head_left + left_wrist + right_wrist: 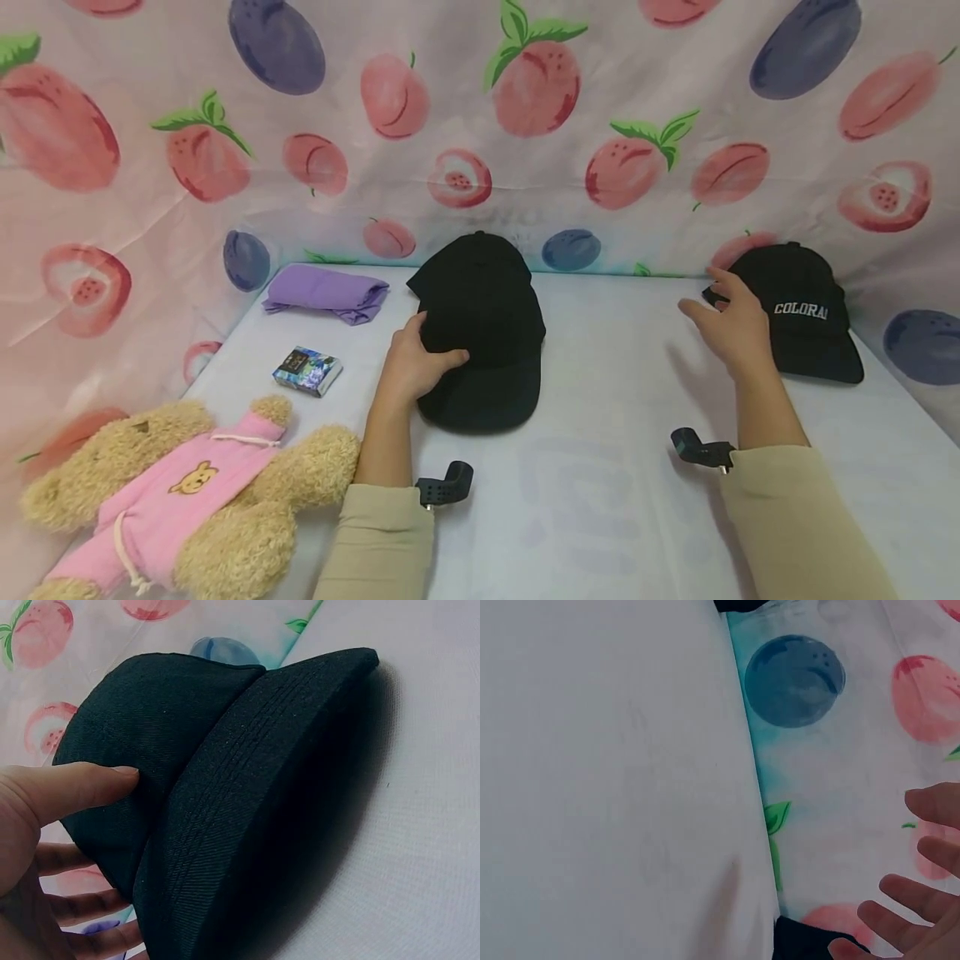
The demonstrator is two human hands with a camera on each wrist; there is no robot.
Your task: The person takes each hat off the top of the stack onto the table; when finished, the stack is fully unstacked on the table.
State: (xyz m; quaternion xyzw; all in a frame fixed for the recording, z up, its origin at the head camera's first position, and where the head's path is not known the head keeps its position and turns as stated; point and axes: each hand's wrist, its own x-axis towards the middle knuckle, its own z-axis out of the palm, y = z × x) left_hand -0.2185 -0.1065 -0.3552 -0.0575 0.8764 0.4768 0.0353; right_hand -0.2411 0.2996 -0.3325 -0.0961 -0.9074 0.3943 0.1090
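A plain black cap (pixel 487 333) stands at the middle of the white table, brim toward me. My left hand (pixel 416 367) grips its left side. In the left wrist view the thumb (pixel 94 787) lies over the crown of the black cap (pixel 172 727), with the other fingers behind its edge. At the far right sits a second black cap (pixel 798 308) with white "COLORA..." lettering, its brim also toward me. My right hand (pixel 735 321) is in the air by its left side, fingers spread and holding nothing. Those spread fingers (pixel 915 900) show in the right wrist view too.
Left of the middle cap lie a folded purple cloth (pixel 326 292) and a small blue patterned box (pixel 307 371). A plush bear (pixel 187 508) in pink clothes lies at the near left. A fruit-print curtain (pixel 555 183) borders the table's back and sides.
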